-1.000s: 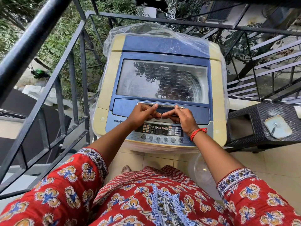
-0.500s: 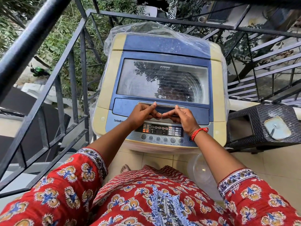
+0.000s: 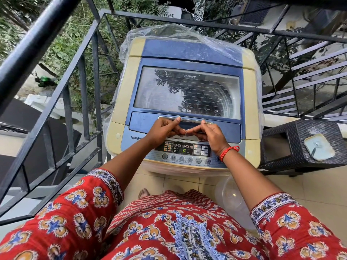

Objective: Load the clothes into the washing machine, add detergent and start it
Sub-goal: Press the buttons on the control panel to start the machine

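Standing at the middle of a tiled balcony, a top-loading washing machine (image 3: 187,102) is seen from above, its blue lid (image 3: 187,91) shut and lying flat. Through the glass window of the lid mostly reflected foliage is shown; whether clothes are inside cannot be told. A recessed silver handle (image 3: 189,121) runs along the near edge of the lid. It is held from both sides: the left hand (image 3: 165,131) and the right hand (image 3: 208,133) are each curled, thumbs laid on top of the handle and fingers tucked beneath it, fingertips nearly meeting in the middle. Just nearer than the hands, the control panel (image 3: 185,152) is lit, and a green character is displayed.

The step in hand is judged to be working the lid, most likely lifting it so that clothes can be loaded. An upward and backward pull by both hands together would be called for next, with the lid folded away from the body.

A clear plastic cover (image 3: 169,32) is bunched over the back of the machine. Black metal railings (image 3: 84,72) enclose the balcony at left and behind. A dark woven stool (image 3: 293,145) stands just beside the machine at right, and a clear plastic basin (image 3: 231,194) rests on the floor near the person's knees.
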The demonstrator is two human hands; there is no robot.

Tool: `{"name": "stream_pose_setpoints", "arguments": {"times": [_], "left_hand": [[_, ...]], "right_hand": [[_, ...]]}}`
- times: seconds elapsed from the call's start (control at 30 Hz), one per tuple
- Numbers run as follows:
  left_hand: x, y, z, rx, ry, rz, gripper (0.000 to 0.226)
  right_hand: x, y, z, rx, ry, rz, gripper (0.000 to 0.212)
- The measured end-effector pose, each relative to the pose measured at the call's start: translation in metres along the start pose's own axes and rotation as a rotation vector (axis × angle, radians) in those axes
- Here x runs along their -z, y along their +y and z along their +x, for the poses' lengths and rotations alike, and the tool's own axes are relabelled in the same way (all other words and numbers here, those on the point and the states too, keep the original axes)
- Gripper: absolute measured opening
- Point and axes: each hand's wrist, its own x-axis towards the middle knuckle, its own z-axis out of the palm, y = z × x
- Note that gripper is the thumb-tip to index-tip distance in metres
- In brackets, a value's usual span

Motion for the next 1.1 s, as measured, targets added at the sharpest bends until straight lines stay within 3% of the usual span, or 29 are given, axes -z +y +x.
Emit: {"name": "stream_pose_setpoints", "arguments": {"times": [1.1], "left_hand": [[0.0012,-0.002,0.0015,-0.01,-0.03,-0.06,0.066]], "right_hand": [[0.0032,0.0069,0.004,0.008,-0.018,0.019,0.056]]}}
